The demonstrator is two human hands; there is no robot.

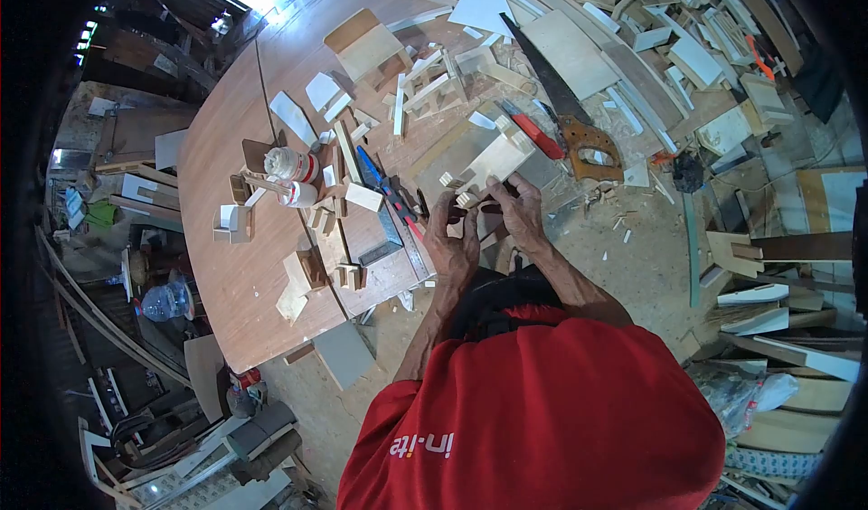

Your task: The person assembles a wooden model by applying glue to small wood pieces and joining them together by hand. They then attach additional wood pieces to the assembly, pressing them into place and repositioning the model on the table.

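A small light-wood assembly (500, 157), a flat panel with short stacked blocks at its corners, lies over a board (457, 153) near the table's front edge. My left hand (451, 240) is closed, fingertips at a little block (467, 200) on the assembly's near left corner. My right hand (519, 212) pinches the near edge of the panel, thumb and fingers pressed together. Just left of my left hand lie blue-handled and red-handled tools (384, 184). Beyond the assembly rests a red-handled tool (535, 134), beside a handsaw (579, 135) with a wooden handle.
Glue-smeared white jars (291, 164) stand on the left of the wooden table (217, 284). Small wood pieces (429, 85) and a try square (380, 250) lie about. Offcuts (696, 58) pile up at the far right, and more boards (796, 320) stack along the right side.
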